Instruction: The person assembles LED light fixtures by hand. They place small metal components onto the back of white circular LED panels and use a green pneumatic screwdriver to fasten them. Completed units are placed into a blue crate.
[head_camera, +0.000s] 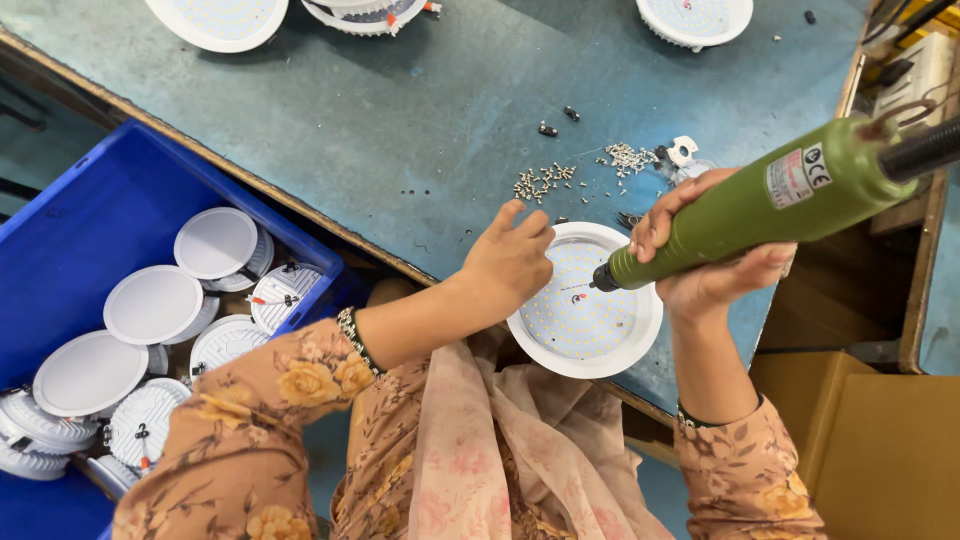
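A round white lamp fitting (585, 312) with a dotted light board lies at the near edge of the blue-grey table (400, 120). My left hand (512, 258) rests on its left rim, fingers curled over it. My right hand (700, 255) grips a green electric screwdriver (760, 205), held slanted, with its dark tip just over the board near the fitting's centre. A cable leaves the tool's top end at the right.
Small screws (545, 181) lie scattered on the table beyond the fitting. More white fittings (215, 15) stand along the far edge. A blue crate (90, 220) at the left holds several fittings. Cardboard boxes (880, 450) stand at the right.
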